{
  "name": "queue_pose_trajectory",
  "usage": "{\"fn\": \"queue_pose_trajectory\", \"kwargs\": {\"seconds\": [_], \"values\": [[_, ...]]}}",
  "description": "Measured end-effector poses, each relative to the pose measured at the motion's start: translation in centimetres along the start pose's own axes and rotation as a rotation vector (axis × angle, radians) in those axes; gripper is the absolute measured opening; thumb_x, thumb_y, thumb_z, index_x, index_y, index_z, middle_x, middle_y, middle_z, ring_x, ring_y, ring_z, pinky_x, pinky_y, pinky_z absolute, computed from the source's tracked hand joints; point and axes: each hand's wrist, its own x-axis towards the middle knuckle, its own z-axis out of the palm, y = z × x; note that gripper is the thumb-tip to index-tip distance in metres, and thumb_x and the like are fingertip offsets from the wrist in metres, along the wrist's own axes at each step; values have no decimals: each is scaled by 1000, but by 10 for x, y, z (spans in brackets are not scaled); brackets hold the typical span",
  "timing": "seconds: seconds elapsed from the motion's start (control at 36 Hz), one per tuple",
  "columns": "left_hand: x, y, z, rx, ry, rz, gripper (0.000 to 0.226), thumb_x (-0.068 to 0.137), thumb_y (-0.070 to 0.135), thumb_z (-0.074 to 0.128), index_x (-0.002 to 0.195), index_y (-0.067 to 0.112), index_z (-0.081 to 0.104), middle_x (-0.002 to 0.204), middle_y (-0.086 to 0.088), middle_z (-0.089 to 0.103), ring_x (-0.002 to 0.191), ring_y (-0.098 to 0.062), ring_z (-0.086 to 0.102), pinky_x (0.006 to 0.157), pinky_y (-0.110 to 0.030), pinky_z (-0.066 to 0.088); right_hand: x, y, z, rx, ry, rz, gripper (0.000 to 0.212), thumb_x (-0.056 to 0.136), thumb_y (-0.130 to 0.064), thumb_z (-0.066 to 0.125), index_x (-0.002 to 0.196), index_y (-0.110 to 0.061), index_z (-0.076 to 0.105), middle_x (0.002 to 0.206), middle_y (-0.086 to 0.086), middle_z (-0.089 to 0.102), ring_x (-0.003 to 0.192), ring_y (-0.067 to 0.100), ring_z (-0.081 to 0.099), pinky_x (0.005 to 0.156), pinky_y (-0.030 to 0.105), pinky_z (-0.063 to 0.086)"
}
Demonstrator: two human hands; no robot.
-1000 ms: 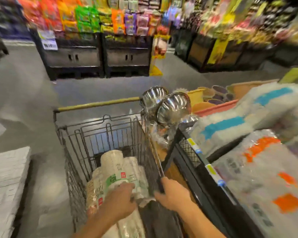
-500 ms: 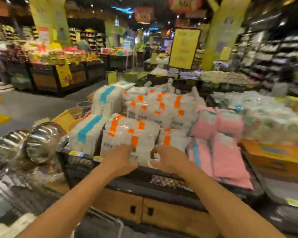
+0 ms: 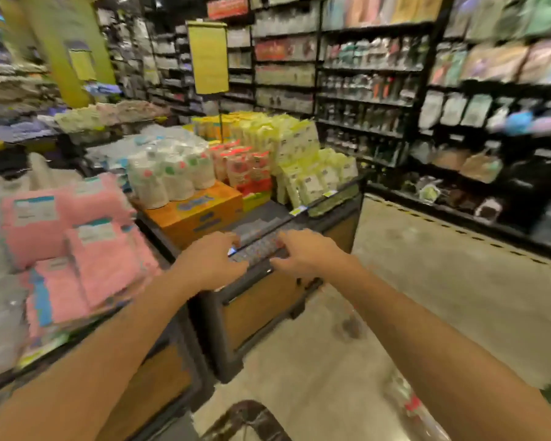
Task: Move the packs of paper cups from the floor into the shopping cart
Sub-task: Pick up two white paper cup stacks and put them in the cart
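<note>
Both my arms reach forward over the corner of a dark display stand [image 3: 268,218]. My left hand [image 3: 210,262] and my right hand [image 3: 306,253] hold nothing, with fingers apart and palms down. A clear-wrapped pack with a red label [image 3: 409,404], probably paper cups, lies on the floor at the lower right, partly hidden by my right forearm. More packs of white paper cups [image 3: 169,173] stand on an orange box on the stand. The shopping cart is out of view. The whole frame is motion-blurred.
Pink towel packs [image 3: 77,237] are stacked on the stand at the left, yellow packs [image 3: 299,154] at its far end. Dark shelving [image 3: 458,122] lines the right side of the aisle. A dark rounded object [image 3: 245,421] sits at the bottom edge.
My view has swung right, from the cart with cup packs in it to the stand's corner and the aisle. My hands let go of the pack and cart and are now empty.
</note>
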Motion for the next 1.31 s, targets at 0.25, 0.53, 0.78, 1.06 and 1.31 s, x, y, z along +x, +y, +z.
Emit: {"fn": "queue_pose_trajectory", "kwargs": {"seconds": [0.25, 0.53, 0.78, 1.06, 1.31], "values": [[118, 216, 92, 2, -165, 370, 47, 89, 43, 62, 130, 20, 55, 133, -2, 59, 117, -22, 58, 96, -38, 49, -86, 239, -24, 102, 70, 413, 52, 97, -47, 62, 136, -13, 57, 131, 10, 63, 116, 30, 62, 96, 42, 53], [227, 333, 176, -4, -353, 556, 53, 88, 43, 62, 136, 23, 51, 138, -2, 54, 120, -20, 56, 96, -35, 47, -109, 381, -2, 195, 103, 712, 55, 97, -48, 60, 141, -16, 55, 135, 10, 62, 121, 32, 60, 99, 46, 52], [328, 399, 261, -35, -546, 707, 51, 89, 38, 63, 135, 22, 53, 136, -1, 56, 108, -19, 58, 87, -27, 42, -104, 475, 44, 338, 91, 1046, 59, 97, -50, 58, 146, -18, 51, 125, 9, 70, 115, 28, 64, 96, 43, 54], [398, 472, 403, -70, -800, 608, 44, 89, 38, 65, 128, 20, 57, 124, -1, 63, 104, -17, 61, 90, -32, 51, -136, 595, 164, 527, 34, 1315, 61, 92, -58, 58, 139, -19, 54, 121, 4, 68, 109, 29, 65, 87, 42, 55], [466, 457, 651, -102, -805, 316, 38, 86, 37, 69, 119, 20, 61, 107, 3, 64, 93, -15, 59, 83, -30, 49, -114, 717, 379, 650, -66, 1379, 68, 86, -60, 61, 141, -23, 49, 133, 4, 65, 121, 26, 63, 93, 43, 54]]}}
